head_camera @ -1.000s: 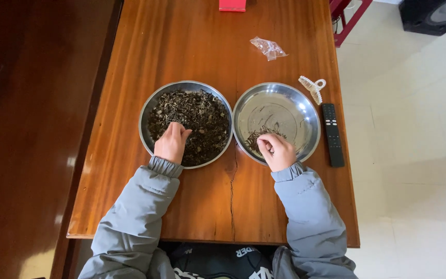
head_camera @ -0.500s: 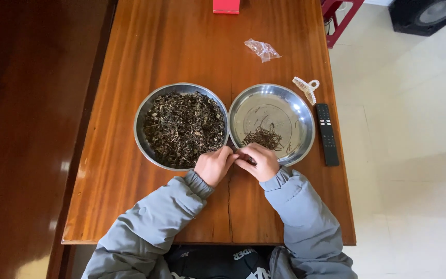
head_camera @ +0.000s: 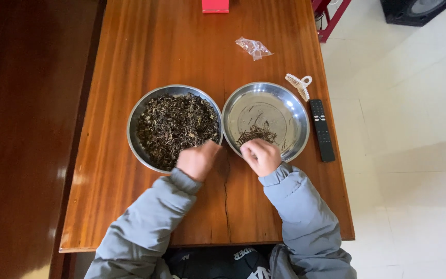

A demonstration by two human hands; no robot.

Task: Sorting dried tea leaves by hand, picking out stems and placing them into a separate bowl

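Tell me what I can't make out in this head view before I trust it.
- Left hand: fingers curl over the near rim of the full metal bowl; any pinch of the dried leaves is hidden.
- Right hand: fingertips turned under, so what they hold above the sparse bowl is unclear.
- Red object: cut off by the top edge.
- Clear plastic wrapper: too small to tell any contents.

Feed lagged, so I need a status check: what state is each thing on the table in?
Left bowl: full of dark dried leaves.
Right bowl: nearly bare, small pile near front.
Left hand: at left bowl's front rim, curled.
Right hand: over right bowl's front rim, fingers pinched.
Plastic bag: crumpled.
Remote: flat.
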